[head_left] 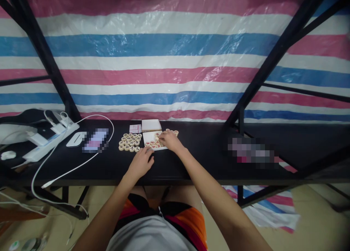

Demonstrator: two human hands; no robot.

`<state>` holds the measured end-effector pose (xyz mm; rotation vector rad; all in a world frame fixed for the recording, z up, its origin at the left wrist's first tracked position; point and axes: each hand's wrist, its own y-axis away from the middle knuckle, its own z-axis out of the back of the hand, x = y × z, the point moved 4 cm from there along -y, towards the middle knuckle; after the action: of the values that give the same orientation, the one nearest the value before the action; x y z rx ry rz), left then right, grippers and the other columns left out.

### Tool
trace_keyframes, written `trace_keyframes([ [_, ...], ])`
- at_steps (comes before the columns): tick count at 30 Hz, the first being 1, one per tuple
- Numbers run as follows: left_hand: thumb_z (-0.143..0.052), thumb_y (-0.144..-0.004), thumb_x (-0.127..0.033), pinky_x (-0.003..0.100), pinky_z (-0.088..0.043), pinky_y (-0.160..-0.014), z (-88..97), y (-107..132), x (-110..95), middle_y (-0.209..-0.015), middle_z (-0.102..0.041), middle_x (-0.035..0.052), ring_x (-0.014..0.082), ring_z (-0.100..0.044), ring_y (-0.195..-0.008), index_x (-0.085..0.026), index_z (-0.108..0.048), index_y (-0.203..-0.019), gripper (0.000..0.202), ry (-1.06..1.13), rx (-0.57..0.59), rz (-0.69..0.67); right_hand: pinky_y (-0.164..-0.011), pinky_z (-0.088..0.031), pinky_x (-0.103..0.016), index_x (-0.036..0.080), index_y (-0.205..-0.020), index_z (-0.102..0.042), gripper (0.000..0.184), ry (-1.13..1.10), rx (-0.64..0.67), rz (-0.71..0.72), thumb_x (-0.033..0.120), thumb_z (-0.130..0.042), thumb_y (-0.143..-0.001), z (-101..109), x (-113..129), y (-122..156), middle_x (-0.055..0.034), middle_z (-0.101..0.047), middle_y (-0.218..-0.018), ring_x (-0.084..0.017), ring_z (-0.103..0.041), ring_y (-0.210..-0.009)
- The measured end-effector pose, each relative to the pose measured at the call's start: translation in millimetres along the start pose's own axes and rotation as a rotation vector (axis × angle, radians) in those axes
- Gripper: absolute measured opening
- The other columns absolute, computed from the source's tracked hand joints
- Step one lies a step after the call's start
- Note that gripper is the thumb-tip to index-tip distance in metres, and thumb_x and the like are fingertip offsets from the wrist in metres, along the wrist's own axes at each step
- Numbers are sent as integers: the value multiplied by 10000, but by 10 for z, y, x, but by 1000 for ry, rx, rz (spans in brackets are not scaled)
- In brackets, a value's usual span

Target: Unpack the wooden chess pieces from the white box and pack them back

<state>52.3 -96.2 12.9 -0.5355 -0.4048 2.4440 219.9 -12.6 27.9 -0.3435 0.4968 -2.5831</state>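
Several round wooden game discs lie in rows on the black table. To their right sits a shallow white box holding more discs with red marks. My right hand rests over the box's right side, fingers curled on the discs there; what they pinch is too small to name. A few discs lie just behind that hand. My left hand lies on the table in front of the box, fingers loosely bent, touching the box's near edge.
The white box lid and a small pink-striped packet sit behind the discs. At left are a white power strip with plugs, a white cable, a white mouse and a blurred phone. Black frame bars cross a striped tarpaulin.
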Motion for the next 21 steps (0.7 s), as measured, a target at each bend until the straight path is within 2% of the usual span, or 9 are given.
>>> trace_keyframes([
  [5,-487,-882,-204,413,-455,-959,-18,-3,16,-1165,-580,106,248,-557,-1064,-177,-621,-1060,224,12,-10,-14,-934,-377,-339,183,-1018,-711,229,-65,-12,-30,210,-556,-852,26,75,-27,-85,-695,-1052,-205,-592,-952],
  [8,-485,-882,-202,416,-455,-966,-14,1,15,-1161,-583,95,240,-557,-1068,-188,-624,-1051,219,9,-22,-20,-906,-384,-304,178,-1001,-716,234,-72,46,-42,185,-524,-867,-32,121,-69,-74,-705,-1018,-189,-598,-949],
  [12,-480,-887,-205,419,-454,-972,-17,5,16,-1169,-581,111,251,-550,-1086,-165,-628,-1053,226,8,-12,-12,-889,-381,-274,178,-987,-721,267,-10,93,-106,126,-489,-866,-48,115,-88,-71,-705,-1019,-179,-599,-953],
  [18,-489,-881,-206,417,-455,-965,-34,5,31,-1168,-580,101,244,-558,-1071,-183,-627,-1053,222,29,-24,-23,-889,-372,-296,160,-968,-710,259,122,155,-88,146,-468,-878,39,192,-91,-99,-684,-1026,-204,-569,-977],
  [21,-492,-877,-204,414,-457,-960,-21,4,25,-1158,-584,99,244,-560,-1062,-185,-629,-1050,222,33,-28,-17,-883,-377,-299,161,-1094,-663,336,175,154,-59,78,-449,-849,51,215,-121,-102,-643,-1140,-209,-553,-1012],
])
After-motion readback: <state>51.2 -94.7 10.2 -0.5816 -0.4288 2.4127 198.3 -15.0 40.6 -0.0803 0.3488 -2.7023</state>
